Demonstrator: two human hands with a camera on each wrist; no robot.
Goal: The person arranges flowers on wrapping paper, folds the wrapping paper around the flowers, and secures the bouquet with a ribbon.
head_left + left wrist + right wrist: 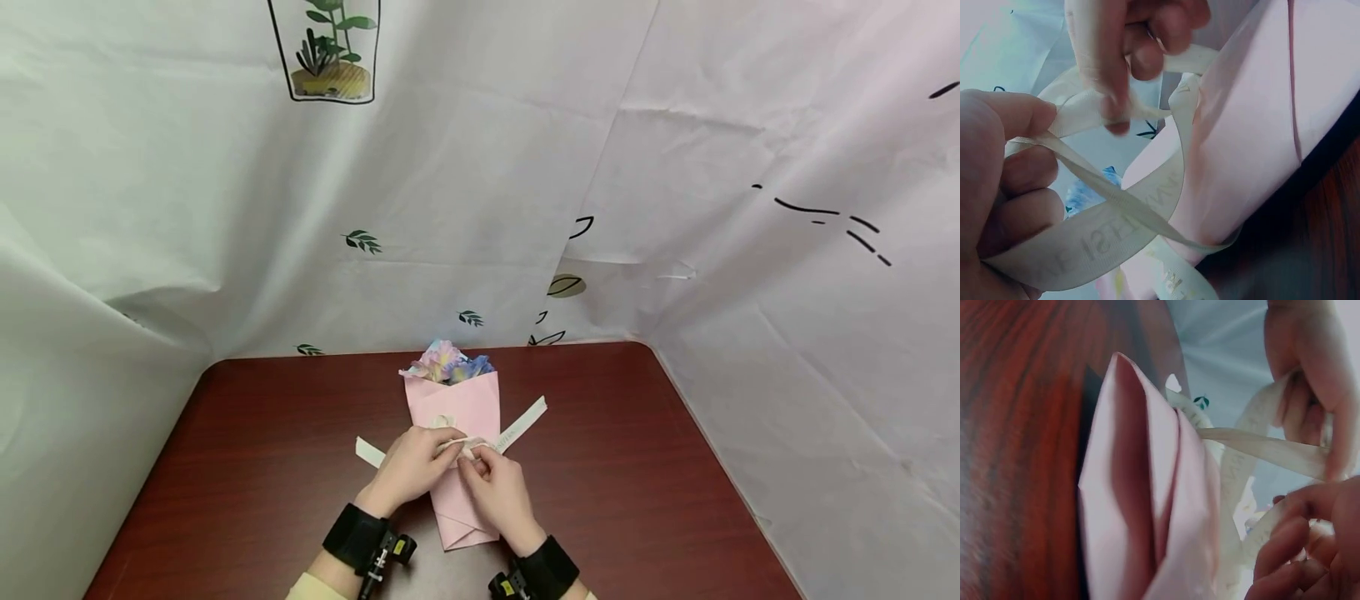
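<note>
A small bouquet wrapped in pink paper (459,500) lies on the table, its pink and blue flowers (448,362) at the far end. Around its middle runs a cream ribbon (522,423) with printed letters; one end sticks out on each side. My left hand (412,467) pinches a loop of the ribbon (1104,253) between thumb and fingers, above the paper. Close beside it, my right hand (501,493) also pinches the ribbon, its fingers curled. In the right wrist view, a twisted strand reaches from the wrap (1185,487) to the left hand (1313,375).
The dark red wooden table (285,450) has rounded far corners. Behind and at the sides hangs a white printed cloth (465,183), close to the table's far edge. Black wrist straps (356,537) with small cameras sit on both wrists.
</note>
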